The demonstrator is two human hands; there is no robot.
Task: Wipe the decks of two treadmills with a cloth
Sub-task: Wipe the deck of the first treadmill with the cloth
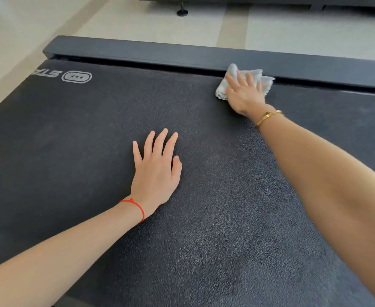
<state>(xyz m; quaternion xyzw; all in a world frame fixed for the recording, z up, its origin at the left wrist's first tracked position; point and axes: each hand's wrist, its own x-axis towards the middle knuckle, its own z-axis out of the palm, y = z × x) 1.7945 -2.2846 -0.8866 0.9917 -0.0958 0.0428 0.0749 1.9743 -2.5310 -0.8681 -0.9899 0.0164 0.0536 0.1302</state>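
Wiping belt (204, 196) edge: right hand (244, 94) flat, fingers straight, pressing cloth (220, 90) against rail (137, 54); left hand (156, 167) open, bracing nearer; keep pressure even, strokes overlapping.

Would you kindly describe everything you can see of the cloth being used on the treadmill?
The cloth is small, pale grey-white and looks like soft terry. It lies crumpled and bunched at the far edge of the black textured belt, against the dark side rail. The right hand presses on it with spread, fairly straight fingers, covering its middle; folds show beyond the fingertips and on both sides of the hand.
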